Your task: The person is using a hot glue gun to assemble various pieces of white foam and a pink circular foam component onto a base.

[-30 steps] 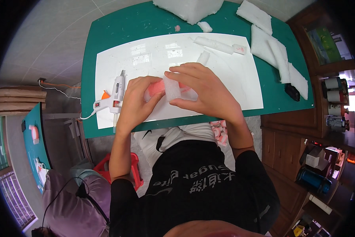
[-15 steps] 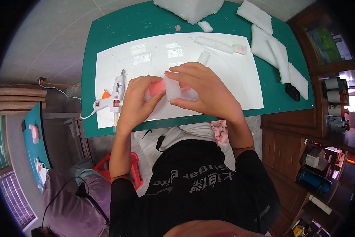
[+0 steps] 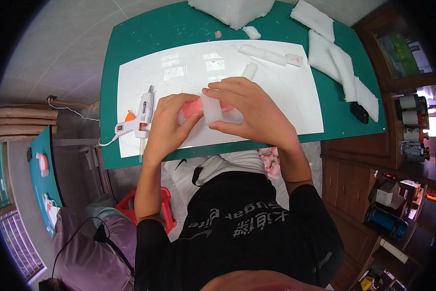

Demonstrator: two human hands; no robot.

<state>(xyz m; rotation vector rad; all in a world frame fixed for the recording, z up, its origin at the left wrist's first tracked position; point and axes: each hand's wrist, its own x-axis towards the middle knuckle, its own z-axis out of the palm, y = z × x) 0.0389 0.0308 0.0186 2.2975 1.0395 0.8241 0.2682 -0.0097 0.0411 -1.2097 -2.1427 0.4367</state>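
Observation:
Both hands hold a pink-and-white foam piece (image 3: 192, 107) above the white sheet, near the table's front edge. A white foam strip (image 3: 211, 110) crosses its middle. My left hand (image 3: 169, 119) grips the left end, thumb in front and fingers behind. My right hand (image 3: 251, 112) is closed round the right side, its thumb and fingertips at the edges of the strip; the palm hides part of the piece. Beside my left hand lies a white hot glue gun (image 3: 139, 119) with an orange trigger.
On the white sheet (image 3: 169, 68) lie a long foam strip (image 3: 262, 54) and a small foam piece (image 3: 249, 71). White foam slabs (image 3: 324, 56) and a dark object (image 3: 358, 113) are at right on the green table (image 3: 130, 41). Left are a red stool (image 3: 167, 208) and another person (image 3: 91, 247).

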